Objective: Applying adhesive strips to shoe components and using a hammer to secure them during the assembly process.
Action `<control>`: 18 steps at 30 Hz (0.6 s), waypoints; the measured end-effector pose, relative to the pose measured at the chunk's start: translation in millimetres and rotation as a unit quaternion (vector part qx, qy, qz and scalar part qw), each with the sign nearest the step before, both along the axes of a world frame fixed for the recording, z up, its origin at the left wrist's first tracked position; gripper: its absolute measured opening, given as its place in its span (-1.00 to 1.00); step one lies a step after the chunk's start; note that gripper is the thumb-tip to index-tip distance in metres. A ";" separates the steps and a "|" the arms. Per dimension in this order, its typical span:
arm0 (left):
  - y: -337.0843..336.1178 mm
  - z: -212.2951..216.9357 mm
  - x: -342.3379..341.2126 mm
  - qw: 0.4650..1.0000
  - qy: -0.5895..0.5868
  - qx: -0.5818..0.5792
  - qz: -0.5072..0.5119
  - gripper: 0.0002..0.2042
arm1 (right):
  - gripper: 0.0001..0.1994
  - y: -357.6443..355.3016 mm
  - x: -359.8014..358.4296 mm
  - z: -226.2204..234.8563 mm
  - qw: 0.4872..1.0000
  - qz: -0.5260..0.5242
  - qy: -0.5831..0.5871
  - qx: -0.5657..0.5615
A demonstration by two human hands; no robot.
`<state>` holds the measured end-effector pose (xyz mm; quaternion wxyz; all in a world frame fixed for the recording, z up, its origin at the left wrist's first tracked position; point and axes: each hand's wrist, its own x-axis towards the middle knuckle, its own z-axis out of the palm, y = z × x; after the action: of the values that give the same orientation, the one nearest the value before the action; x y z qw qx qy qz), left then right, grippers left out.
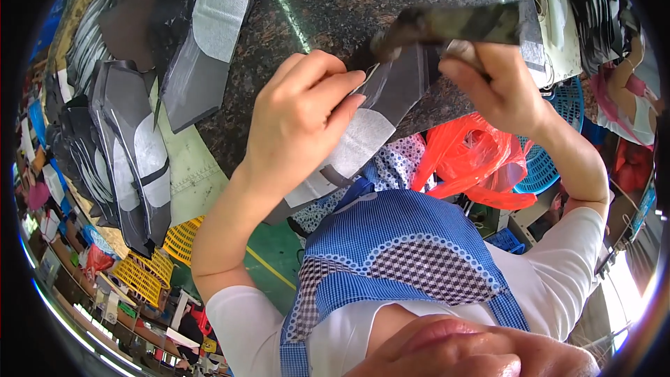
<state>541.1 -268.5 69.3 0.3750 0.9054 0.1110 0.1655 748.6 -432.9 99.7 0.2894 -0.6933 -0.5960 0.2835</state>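
My left hand pinches a thin pale cord at the edge of a dark grey cut piece. That piece has a light grey patch and lies on the speckled stone worktop, its near end reaching past the edge. In my closed right hand is a hammer, its dark head blurred above the piece, near my left fingertips. The hammer's head hides part of the piece and the worktop behind it.
Another grey piece with a dark strap lies at upper left. Stacked dark pieces stand further left. A red plastic bag hangs at the near edge, beside a blue basket. Yellow baskets stand low at left.
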 end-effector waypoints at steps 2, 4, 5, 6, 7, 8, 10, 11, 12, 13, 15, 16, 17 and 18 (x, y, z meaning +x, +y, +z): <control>-9.0 0.0 -1.6 0.998 0.007 0.057 0.015 -0.79 | -0.79 5.7 -3.5 14.5 1.000 -0.006 -0.001 -0.010; -12.0 3.4 -5.2 0.998 0.015 0.051 0.014 -0.79 | -0.81 2.2 -4.5 7.4 0.999 0.042 -0.007 -0.010; -12.8 4.6 -6.7 0.999 0.022 0.046 0.012 -0.79 | -0.83 0.4 -4.7 5.6 0.996 0.089 -0.014 -0.008; -4.5 2.2 -12.4 0.997 0.059 -0.048 0.004 -0.78 | -0.83 0.5 -3.9 9.0 0.996 0.082 0.019 -0.039; -2.7 3.3 -12.4 0.997 0.056 -0.046 0.004 -0.78 | -0.83 3.4 -3.8 12.0 0.996 0.083 0.017 -0.037; -0.9 5.3 -12.0 0.998 0.042 -0.036 -0.006 -0.78 | -0.81 7.9 -4.2 14.7 0.998 0.054 0.014 -0.038; -6.2 4.8 -12.0 1.000 0.023 0.003 -0.004 -0.78 | -0.80 16.9 -4.2 13.3 0.995 -0.038 0.037 -0.083; -11.5 3.6 -14.1 1.000 0.021 0.003 -0.003 -0.78 | -0.80 13.3 -3.1 8.1 0.995 -0.038 0.035 -0.082; -18.5 3.9 -19.0 0.999 0.031 0.035 0.007 -0.79 | -0.78 7.2 -3.0 1.7 0.998 0.051 -0.012 0.043; -23.8 4.5 -22.0 0.997 0.042 0.068 0.017 -0.79 | -0.76 5.0 -4.0 -0.6 0.974 0.138 -0.058 0.168; -22.8 6.3 -21.8 0.996 0.036 0.083 0.025 -0.78 | -0.71 -4.0 -16.2 1.4 0.994 0.107 -0.023 -0.012; -16.8 4.7 -22.7 0.999 0.043 0.006 0.025 -0.79 | -0.72 -7.5 -15.4 -3.4 0.995 0.098 -0.035 -0.008; -11.1 3.0 -23.2 0.996 0.050 -0.070 0.024 -0.79 | -0.73 -9.8 -13.1 -5.0 0.995 0.089 -0.046 -0.003; -8.4 -0.9 -26.9 0.995 0.040 -0.093 0.022 -0.82 | -0.73 -5.8 -15.1 -3.7 0.995 0.091 -0.046 -0.001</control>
<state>514.2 -276.9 68.4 0.4490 0.8698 0.1608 0.1264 733.5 -438.7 96.0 0.2339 -0.6492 -0.6686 0.2772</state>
